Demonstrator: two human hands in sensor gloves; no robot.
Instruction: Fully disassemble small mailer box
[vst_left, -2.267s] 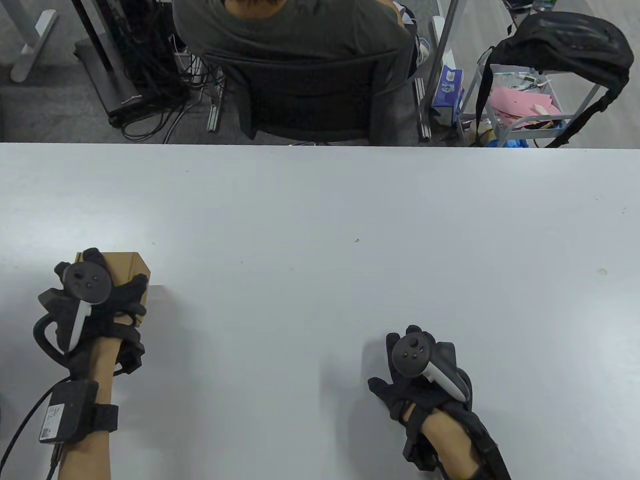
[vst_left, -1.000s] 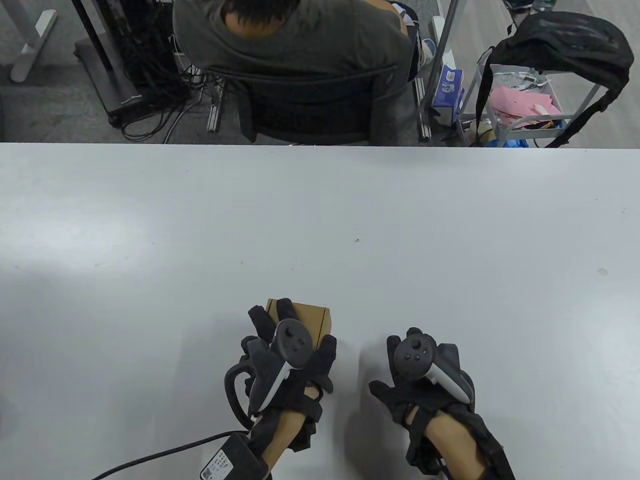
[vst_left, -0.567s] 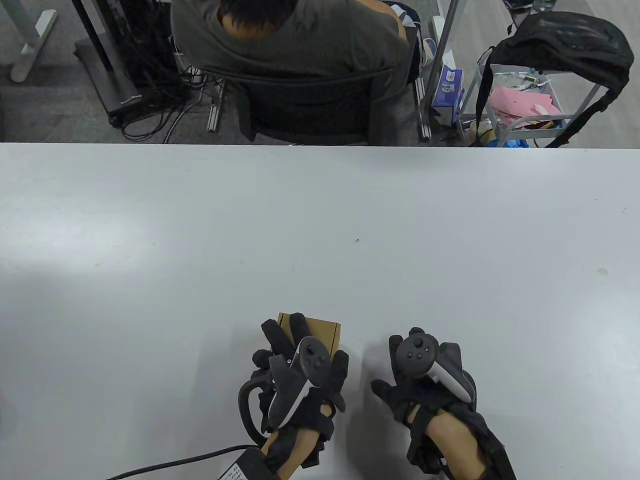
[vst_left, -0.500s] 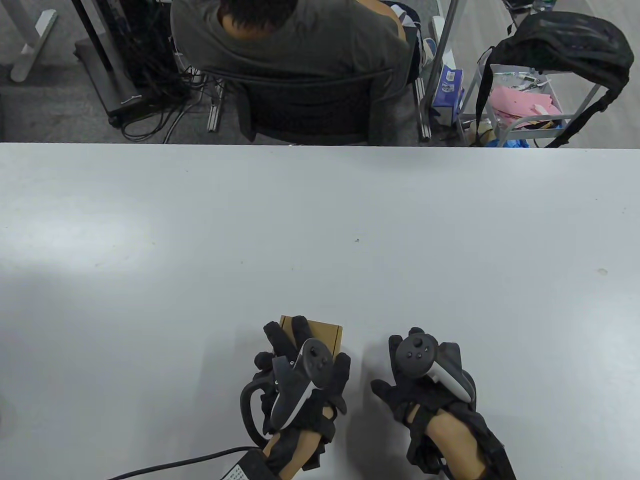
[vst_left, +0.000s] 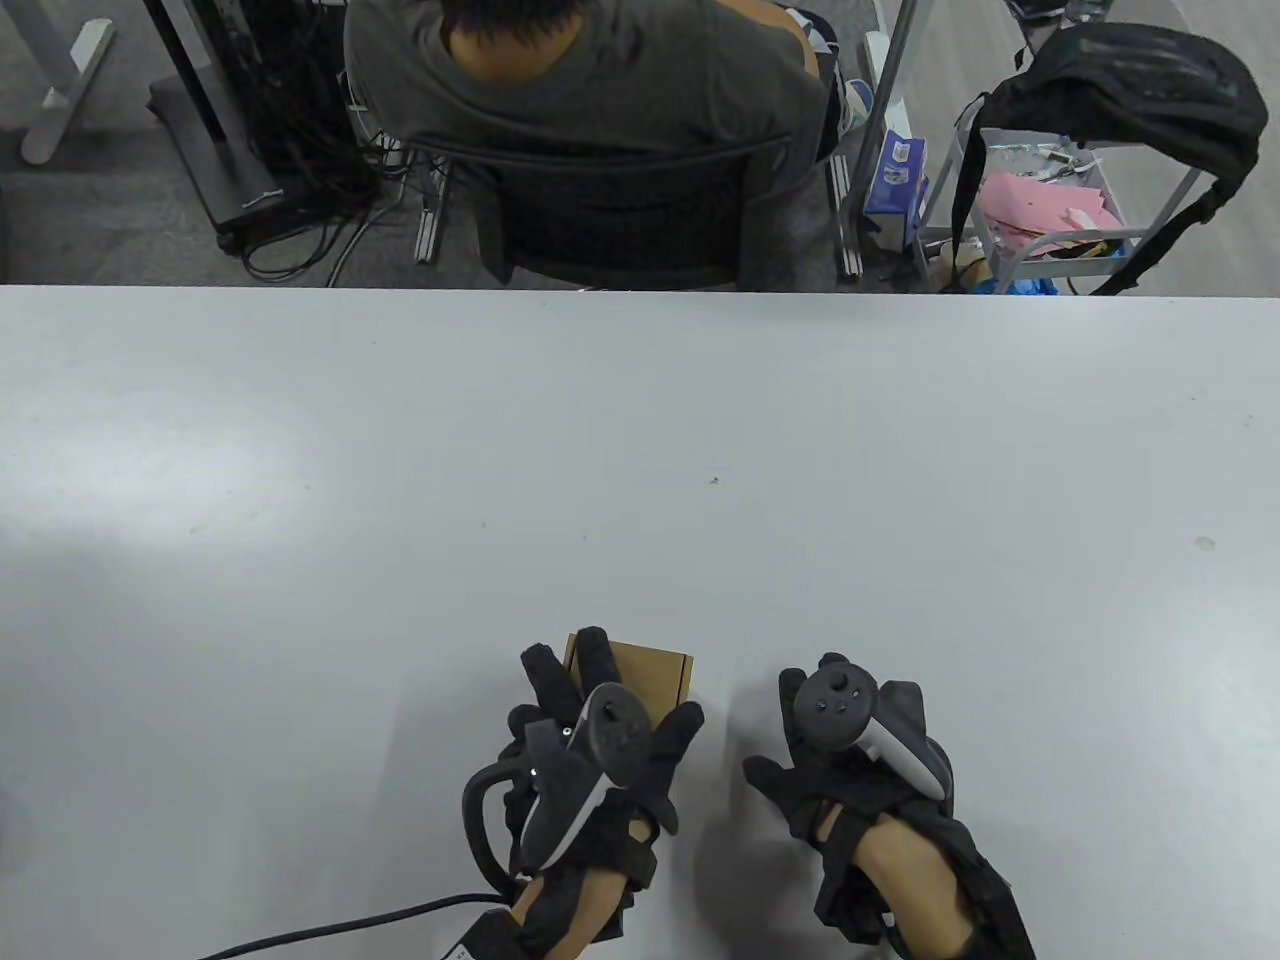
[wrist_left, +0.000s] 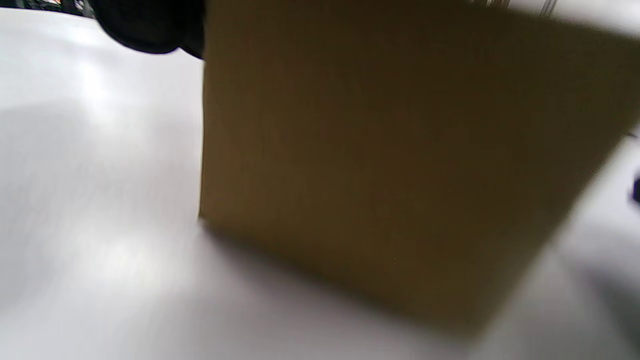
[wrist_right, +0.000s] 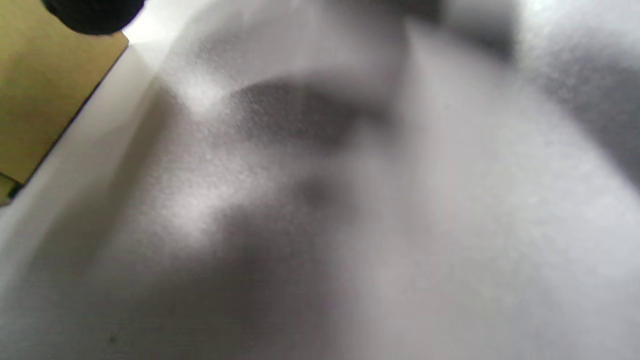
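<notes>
The small brown mailer box (vst_left: 650, 672) stands on the white table (vst_left: 640, 450) near its front edge, close to the person, which puts it within easy reach of both hands; the left hand (vst_left: 600, 745) lies over the box, fingers spread across its top and a side, a grip that looks meant to steady it, though how firmly it presses cannot be told; the right hand (vst_left: 850, 750) rests flat on the table just beside the box, holding nothing, seemingly ready to help; the box looks fully assembled, so opening its lid likely comes first.
</notes>
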